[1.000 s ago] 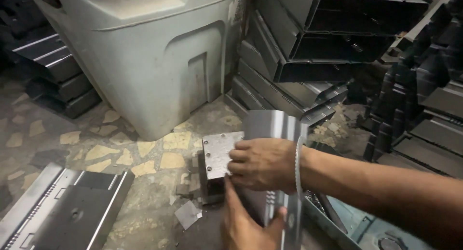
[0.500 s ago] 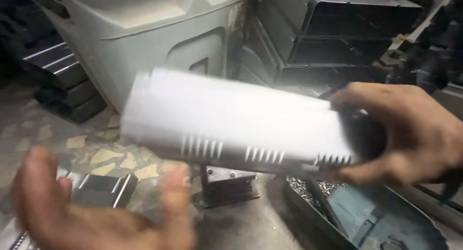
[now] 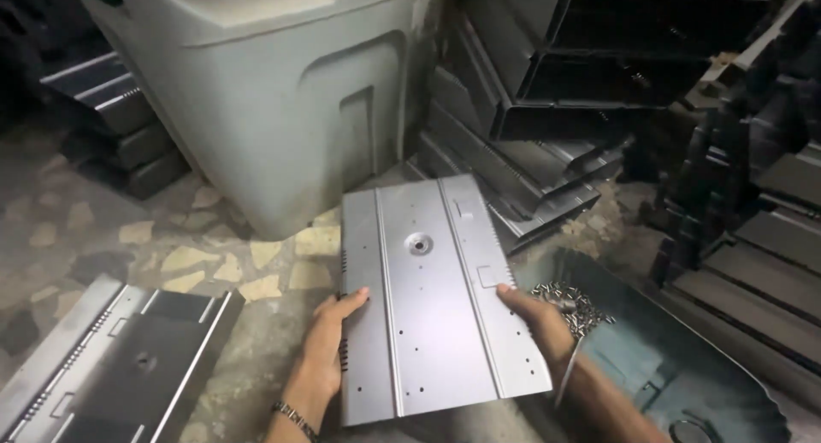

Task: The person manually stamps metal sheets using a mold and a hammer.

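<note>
Both hands grip the grey sheet-metal panel [image 3: 432, 298]: left hand [image 3: 329, 336] on its left edge, right hand [image 3: 534, 315] on its right. Panel is held flat above the floor [image 3: 128, 238]; loose screws [image 3: 569, 302] lie unused in the tray [image 3: 684, 366] alongside.

Dim light from above gives soft glare on the metal panel [image 3: 436, 298]; corners around it are dark, slightly blurred.

two hands [image 3: 329, 345], two flat metal panels [image 3: 432, 293]; one grey bin [image 3: 265, 84]
</note>
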